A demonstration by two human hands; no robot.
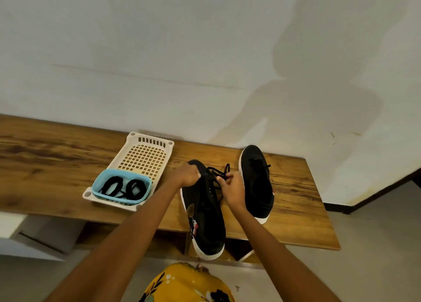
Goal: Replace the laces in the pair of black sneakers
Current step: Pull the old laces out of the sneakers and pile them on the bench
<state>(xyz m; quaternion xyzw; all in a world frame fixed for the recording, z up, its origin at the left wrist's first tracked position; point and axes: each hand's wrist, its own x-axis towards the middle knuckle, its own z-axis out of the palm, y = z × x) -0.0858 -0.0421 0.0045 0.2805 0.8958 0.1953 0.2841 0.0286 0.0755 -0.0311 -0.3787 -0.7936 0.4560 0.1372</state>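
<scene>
I am looking down on a long wooden tabletop [57, 146] with a strong dark grain, set against a pale wall [159, 50]. The wall carries faint water-like stains and a soft shadow on its right part, and a dark skirting strip [376, 194] runs along its foot at the right. Below the tabletop's near edge I see a grey floor [376, 244] and part of a white unit [27, 235] at the lower left.

The near sneaker [205, 219] lies on the tabletop with its toe toward the wall and its heel hanging over the near edge. My left hand [188, 175] grips its toe end, fingers curled over it. My right hand [232, 188] pinches the black lace [218, 171] that loops loosely above the eyelets, so its grip is closed on the lace. The second sneaker [256, 183] lies just beside the first on its right, toe also toward the wall, with its own lace in place.

To the left, well apart from the sneakers, a cream slotted tray [145, 151] rests on the tabletop. A small blue basket [121, 186] sits in the tray's near end and holds coiled black laces [124, 187].

At the bottom edge I see yellow flowered clothing [186, 283].
</scene>
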